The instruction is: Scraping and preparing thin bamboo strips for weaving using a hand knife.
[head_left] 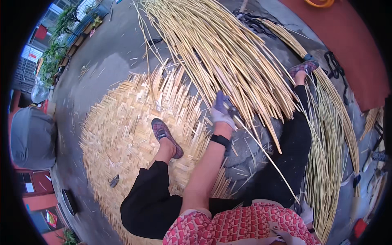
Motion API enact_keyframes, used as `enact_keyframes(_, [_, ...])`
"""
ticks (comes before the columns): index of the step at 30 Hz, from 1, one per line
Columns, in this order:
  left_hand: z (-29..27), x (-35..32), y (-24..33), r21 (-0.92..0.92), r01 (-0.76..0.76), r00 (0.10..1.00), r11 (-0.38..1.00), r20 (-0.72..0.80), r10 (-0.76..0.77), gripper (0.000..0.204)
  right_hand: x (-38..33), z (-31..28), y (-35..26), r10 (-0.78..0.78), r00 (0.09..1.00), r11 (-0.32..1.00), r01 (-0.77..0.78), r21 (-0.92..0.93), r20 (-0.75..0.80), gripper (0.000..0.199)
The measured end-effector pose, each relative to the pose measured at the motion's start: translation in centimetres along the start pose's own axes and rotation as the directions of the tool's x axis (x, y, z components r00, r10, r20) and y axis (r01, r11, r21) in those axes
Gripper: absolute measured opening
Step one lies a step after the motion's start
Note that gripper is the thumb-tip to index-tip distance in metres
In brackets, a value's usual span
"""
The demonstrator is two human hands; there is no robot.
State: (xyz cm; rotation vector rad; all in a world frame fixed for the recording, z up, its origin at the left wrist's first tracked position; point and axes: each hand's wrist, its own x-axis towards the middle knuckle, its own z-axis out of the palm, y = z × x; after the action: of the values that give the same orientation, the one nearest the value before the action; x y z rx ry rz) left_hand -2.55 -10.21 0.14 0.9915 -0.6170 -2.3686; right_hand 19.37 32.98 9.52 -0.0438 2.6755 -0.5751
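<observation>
My left hand (223,108), in a grey-purple glove with a dark band at the wrist, is closed around one long, thin, pale reed stalk (267,157) near the tips of a big reed bundle. Something small and dark shows at its fingers; I cannot make out what. The stalk slants down to my right hand (305,212), a gloved hand low at my right side, closed at the stalk's other end with its fingers partly hidden. The large bundle of yellow reeds (220,53) lies ahead of me. Beneath my left foot spreads a woven mat (126,122) of flattened strips with ragged edges.
Greener reeds (326,163) lie along my right side, beside a tied bundle (341,108). A small grey object (114,180) rests on the mat. A grey-covered thing (33,136) and potted plants (53,53) stand at left. Red flooring (347,45) is at far right.
</observation>
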Motion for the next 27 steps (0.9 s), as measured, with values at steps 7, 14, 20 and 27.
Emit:
enact_keyframes(7, [-9.8,22.4,22.7,0.403,-0.333,0.908,0.853,-0.107,0.405,0.034,-7.3,-4.5,24.4,0.498,0.857,0.849,-0.513,-0.126,-0.133,0.045])
enact_keyframes(14, [-16.3,24.3,28.7,0.887,0.461,0.879,0.025,-0.460,0.124,0.024,8.1,-7.0,31.5,0.640,0.669,0.728,-0.371,0.576,-0.379,0.042])
enact_keyframes(20, [-10.6,31.6,29.0,0.961,-0.002,0.961,0.276,-0.074,0.265,0.026,17.7,-3.6,27.5,0.693,0.697,0.563,-0.364,0.742,-0.185,0.042])
enact_keyframes(27, [-3.0,40.1,24.6,0.927,0.313,0.918,0.205,-0.351,0.184,0.046,47.0,-0.7,22.6,0.494,0.812,0.789,-0.270,0.551,-0.309,0.039])
